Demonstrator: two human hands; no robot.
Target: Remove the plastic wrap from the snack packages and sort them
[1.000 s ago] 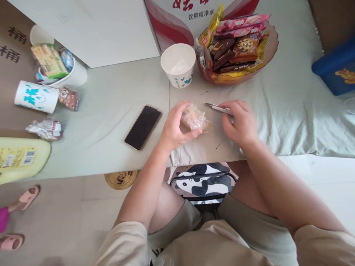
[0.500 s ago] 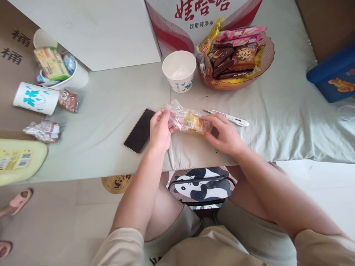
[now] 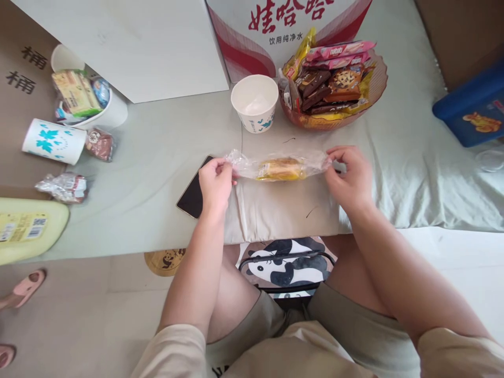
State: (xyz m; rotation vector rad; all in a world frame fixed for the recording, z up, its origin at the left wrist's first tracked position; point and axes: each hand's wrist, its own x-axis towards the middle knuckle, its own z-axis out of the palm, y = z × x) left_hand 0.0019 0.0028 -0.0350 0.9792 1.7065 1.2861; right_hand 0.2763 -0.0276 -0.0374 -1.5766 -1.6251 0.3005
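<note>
Both hands hold a clear-wrapped snack cake (image 3: 280, 168) stretched level just above the tabletop (image 3: 157, 157): the left hand (image 3: 214, 184) pinches its left end, the right hand (image 3: 350, 178) its right. The step looks like tearing the wrapper open, which calls for a firm pull at one sealed end.

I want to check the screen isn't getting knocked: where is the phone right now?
In the head view the phone lies face up on the pale cloth, just left of the left hand, which partly covers it.

A pale green sheet (image 3: 157, 157) bears a phone (image 3: 192, 191), paper cup (image 3: 254, 102) and snack bowl (image 3: 334, 118).
</note>
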